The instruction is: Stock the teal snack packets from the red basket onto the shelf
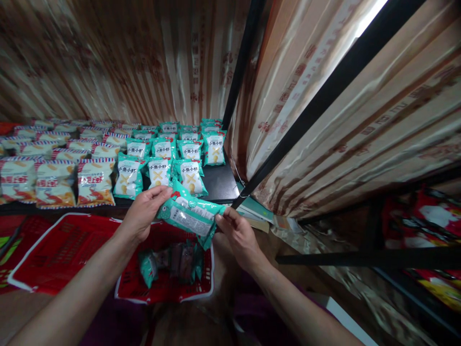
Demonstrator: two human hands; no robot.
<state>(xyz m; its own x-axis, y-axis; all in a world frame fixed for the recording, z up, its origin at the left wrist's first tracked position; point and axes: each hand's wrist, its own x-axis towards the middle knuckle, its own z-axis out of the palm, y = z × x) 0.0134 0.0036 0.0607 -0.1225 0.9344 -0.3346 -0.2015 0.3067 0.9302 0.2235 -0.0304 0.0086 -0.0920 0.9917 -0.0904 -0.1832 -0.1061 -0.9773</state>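
Note:
Between my two hands is a teal snack bag [190, 214], its printed back facing up toward me. My left hand [146, 211] pinches its left end, and my right hand [239, 235] pinches the right end. Just beyond it, rows of teal-and-white snack bags [158, 172] stand upright on a black shelf [219, 182]. Below the held bag, a red basket [165, 290] with a white rim contains several more bags [183, 259], some of them teal.
White-and-orange snack bags [54, 182] fill the shelf's left side. A second red basket [72, 250] lies at the left. Black metal posts [306, 120] cross on the right before draped curtains [162, 57]. Red and black packages [432, 216] sit at far right.

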